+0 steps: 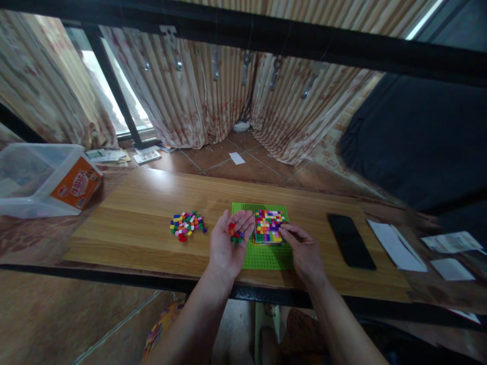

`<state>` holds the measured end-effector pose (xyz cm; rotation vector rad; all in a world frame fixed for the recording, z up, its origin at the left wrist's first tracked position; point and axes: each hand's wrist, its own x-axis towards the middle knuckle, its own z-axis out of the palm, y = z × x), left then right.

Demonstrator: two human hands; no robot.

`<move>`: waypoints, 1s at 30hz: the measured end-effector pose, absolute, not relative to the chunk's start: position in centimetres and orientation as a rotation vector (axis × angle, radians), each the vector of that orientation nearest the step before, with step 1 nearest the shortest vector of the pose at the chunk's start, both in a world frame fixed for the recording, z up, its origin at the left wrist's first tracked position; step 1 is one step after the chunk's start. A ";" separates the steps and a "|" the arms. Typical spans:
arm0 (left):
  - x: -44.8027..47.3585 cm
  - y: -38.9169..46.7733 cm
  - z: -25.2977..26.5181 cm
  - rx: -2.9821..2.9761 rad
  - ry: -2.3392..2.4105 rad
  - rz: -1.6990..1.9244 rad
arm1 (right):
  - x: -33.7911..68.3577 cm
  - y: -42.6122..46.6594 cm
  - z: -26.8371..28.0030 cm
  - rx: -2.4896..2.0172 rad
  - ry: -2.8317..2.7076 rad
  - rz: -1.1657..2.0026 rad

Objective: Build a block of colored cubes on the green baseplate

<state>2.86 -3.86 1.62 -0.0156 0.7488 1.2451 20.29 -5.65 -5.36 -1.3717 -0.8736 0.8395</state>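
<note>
My left hand [227, 243] is turned palm up with its fingers slightly curled, cradling several small toy bricks [236, 234] in red, orange, green and blue. Just right of it, a block of tightly packed multicoloured bricks [268, 228] stands on a green studded baseplate [266, 260]. At the block's right edge, my right hand [306, 248] has thumb and forefinger pinched together against the top bricks. What lies between those fingertips is too small to make out. A loose pile of similar bricks [187, 225] rests on the wooden tabletop to the left.
A black phone [350, 241] lies on the wooden table [125, 218] to the right, with white paper [395, 245] beyond it. A clear plastic bin [34, 177] with an orange label stands at far left. A dark metal bar [243, 33] crosses above, carrying several hooks.
</note>
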 end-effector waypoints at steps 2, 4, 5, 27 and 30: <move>2.9 -3.8 1.6 -0.009 0.742 1.245 | 20.2 -5.6 -5.4 -1.353 -0.813 0.877; 2.8 -3.8 1.6 -0.001 0.739 1.243 | 20.1 -5.5 -5.4 -1.324 -0.786 0.906; 2.8 -3.8 1.6 0.002 0.741 1.242 | 20.0 -5.4 -5.4 -1.309 -0.782 0.916; 3.7 -4.3 2.2 0.113 0.763 1.086 | 19.6 -4.7 -4.2 -1.371 -0.865 0.910; 4.0 -4.5 2.5 0.141 0.762 1.017 | 19.4 -5.4 -2.7 -1.499 -1.128 0.567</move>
